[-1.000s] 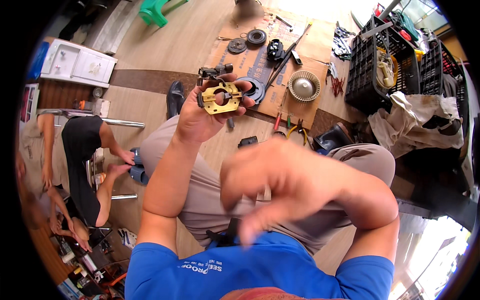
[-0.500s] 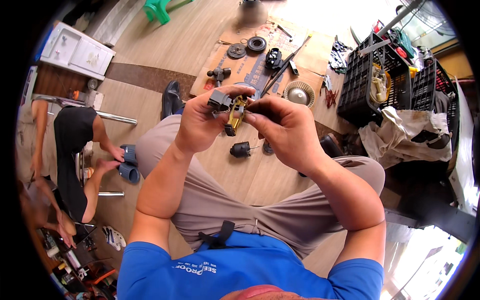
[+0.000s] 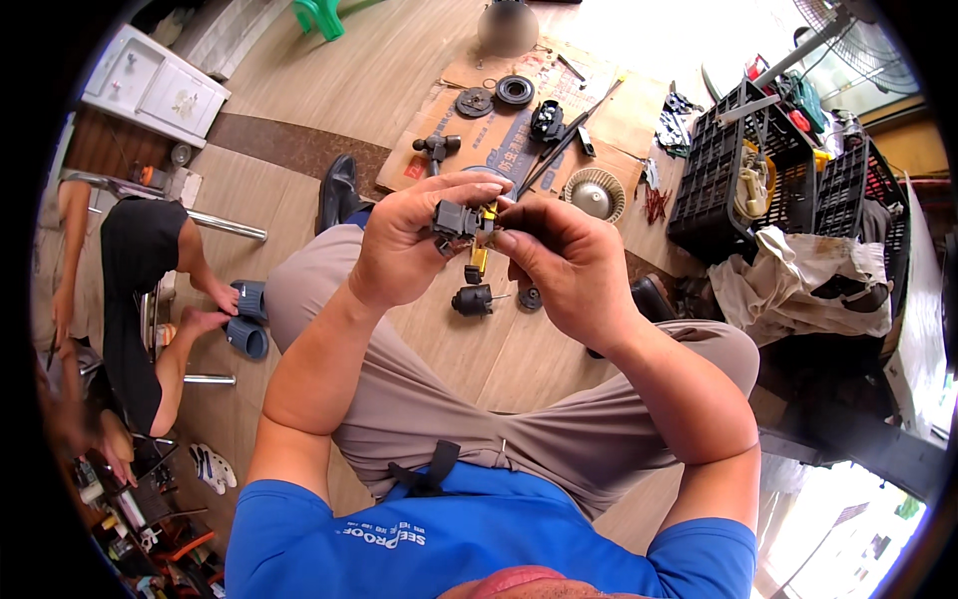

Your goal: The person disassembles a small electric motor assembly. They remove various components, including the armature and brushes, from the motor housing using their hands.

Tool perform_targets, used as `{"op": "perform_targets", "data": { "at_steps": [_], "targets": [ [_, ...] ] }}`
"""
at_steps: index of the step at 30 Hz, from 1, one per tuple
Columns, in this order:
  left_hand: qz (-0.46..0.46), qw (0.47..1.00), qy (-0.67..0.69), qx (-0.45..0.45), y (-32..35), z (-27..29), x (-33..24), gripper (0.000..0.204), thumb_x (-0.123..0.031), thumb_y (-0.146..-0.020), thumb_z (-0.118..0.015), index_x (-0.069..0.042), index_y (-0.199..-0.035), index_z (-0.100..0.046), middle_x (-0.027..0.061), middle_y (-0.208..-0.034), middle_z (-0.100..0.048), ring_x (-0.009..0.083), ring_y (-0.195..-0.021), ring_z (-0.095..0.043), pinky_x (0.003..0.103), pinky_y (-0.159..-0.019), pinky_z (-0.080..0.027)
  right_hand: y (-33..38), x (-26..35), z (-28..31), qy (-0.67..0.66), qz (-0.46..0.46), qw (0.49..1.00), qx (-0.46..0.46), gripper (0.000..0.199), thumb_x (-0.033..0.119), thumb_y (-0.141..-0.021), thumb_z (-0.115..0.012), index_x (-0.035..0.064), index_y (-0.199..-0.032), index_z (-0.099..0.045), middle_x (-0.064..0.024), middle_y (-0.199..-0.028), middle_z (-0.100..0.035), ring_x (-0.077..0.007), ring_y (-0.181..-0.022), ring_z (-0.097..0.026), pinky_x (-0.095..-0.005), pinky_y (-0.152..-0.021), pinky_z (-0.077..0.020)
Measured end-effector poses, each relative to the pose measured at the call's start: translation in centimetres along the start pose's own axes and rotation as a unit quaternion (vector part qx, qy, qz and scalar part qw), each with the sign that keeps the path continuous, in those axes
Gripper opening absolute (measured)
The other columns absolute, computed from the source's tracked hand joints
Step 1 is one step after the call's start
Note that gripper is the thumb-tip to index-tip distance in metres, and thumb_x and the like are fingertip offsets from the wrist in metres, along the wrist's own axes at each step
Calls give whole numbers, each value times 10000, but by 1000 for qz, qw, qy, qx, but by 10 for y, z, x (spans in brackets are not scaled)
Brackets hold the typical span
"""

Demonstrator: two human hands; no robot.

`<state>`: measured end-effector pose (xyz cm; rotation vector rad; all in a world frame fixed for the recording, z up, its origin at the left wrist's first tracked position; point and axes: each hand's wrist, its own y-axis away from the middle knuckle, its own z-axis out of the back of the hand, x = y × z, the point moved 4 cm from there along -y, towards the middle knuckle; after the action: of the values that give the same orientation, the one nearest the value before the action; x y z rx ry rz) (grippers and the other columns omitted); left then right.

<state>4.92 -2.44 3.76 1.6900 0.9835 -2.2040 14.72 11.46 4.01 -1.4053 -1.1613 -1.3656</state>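
Above the floor between my knees, my left hand point(image 3: 397, 240) grips a small part with a dark grey block point(image 3: 454, 222) on one side and a yellow, brass-looking frame point(image 3: 479, 259) on the other. The thumb and fingers of my right hand point(image 3: 579, 262) are closed in a pinch at the right edge of this grey-and-yellow part. The fingertips hide exactly what they pinch there. Below the part, a small black motor point(image 3: 473, 300) with a thin shaft lies on the floor, beside a small dark round piece point(image 3: 530, 299).
A cardboard sheet point(image 3: 419, 160) ahead carries a blower wheel point(image 3: 596, 195), a black ring point(image 3: 515, 91), a round disc point(image 3: 474, 102) and a black housing point(image 3: 546, 121). Black crates point(image 3: 738, 170) with a cloth point(image 3: 778, 285) stand right. Another person's legs point(image 3: 170, 369) and blue slippers point(image 3: 247, 337) are left.
The grey-and-yellow part has turned in my hands, so the grey block faces more toward me and the yellow frame stands more upright. Both hands keep nearly the same place.
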Motion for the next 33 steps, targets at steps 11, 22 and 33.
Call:
{"op": "perform_targets", "data": {
  "at_steps": [11, 22, 33],
  "targets": [
    [-19, 1000, -18, 5, 0, -2, 1, 437, -252, -893, -667, -18, -1254, -593, 208, -1247, -592, 278, -1140, -594, 375, -960, -485, -1, -3, 1, -66, -41, 997, 18, 110, 68, -930, -610, -16, -998, -628, -3, -738, -608, -52, -603, -544, -214, -541, -457],
    [-22, 999, -44, 6, 0, -5, -3, 429, 72, -815, -640, -12, -1234, -602, 210, -1248, -593, 272, -1114, -614, 357, -946, -505, -2, -1, 1, -47, -59, 997, 22, 99, 83, -944, -584, -13, -955, -604, -13, -725, -593, -63, -609, -546, -227, -543, -456],
    [9, 999, 17, -34, 2, -7, 0, 396, -53, -807, -725, 36, -1173, -604, 212, -1217, -609, 281, -1141, -599, 392, -1030, -437, -2, 1, 1, -23, -52, 998, 6, 103, 75, -930, -598, -27, -943, -607, -47, -709, -627, -82, -601, -579, -252, -537, -477]
  ]
}}
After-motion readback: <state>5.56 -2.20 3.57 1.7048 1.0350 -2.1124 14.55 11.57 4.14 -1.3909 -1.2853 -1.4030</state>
